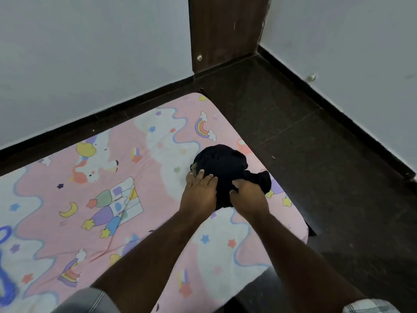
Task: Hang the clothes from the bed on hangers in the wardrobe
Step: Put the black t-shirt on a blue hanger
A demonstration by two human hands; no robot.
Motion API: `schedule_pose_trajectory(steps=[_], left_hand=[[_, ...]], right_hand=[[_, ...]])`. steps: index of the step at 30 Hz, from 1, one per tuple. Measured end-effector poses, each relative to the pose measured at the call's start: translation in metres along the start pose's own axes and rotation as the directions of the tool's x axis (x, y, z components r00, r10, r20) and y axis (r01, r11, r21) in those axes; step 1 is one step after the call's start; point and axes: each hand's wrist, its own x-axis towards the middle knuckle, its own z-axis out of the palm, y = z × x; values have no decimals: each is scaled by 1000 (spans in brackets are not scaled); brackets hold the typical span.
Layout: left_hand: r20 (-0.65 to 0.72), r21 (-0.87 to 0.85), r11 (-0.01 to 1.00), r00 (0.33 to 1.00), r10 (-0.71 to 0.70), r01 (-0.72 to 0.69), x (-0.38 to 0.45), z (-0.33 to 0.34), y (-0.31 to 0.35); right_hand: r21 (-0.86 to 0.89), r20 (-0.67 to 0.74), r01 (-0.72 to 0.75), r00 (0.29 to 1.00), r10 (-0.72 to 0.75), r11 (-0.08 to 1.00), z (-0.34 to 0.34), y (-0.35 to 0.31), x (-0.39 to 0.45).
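Note:
A crumpled black garment [222, 164] lies on the bed [112, 199], near the mattress's right corner. My left hand [199, 190] rests on the garment's left edge with its fingers stretched flat over the cloth. My right hand [247, 196] is on the garment's near side, fingers curled into the fabric and gripping a fold. The bed has a pink sheet printed with unicorns, rainbows and stars. No hanger and no wardrobe rail show in the head view.
A dark wooden panel [225, 30] stands upright against the white wall beyond the bed's corner. Dark tiled floor [316, 154] runs right of the bed to a wall with black skirting. Only the black garment lies on the sheet.

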Motion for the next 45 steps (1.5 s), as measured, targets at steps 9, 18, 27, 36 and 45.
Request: schedule_pose_trajectory(steps=[9, 18, 27, 36, 45], left_hand=[[64, 4, 976, 974, -216, 216, 113, 55, 14], [95, -21, 965, 962, -258, 261, 157, 113, 20], [108, -191, 921, 940, -324, 339, 151, 113, 8], [-178, -499, 825, 901, -396, 264, 76, 0, -2], [-452, -514, 846, 794, -406, 140, -62, -132, -32]], right_hand=[[-143, -126, -6, 992, -12, 990, -5, 68, 132], [-276, -8, 109, 993, -116, 955, 31, 91, 193], [-207, -173, 151, 967, -188, 967, 33, 85, 182], [-121, -368, 311, 868, -334, 943, -28, 4, 100], [-156, -418, 440, 782, -463, 884, -71, -122, -36]])
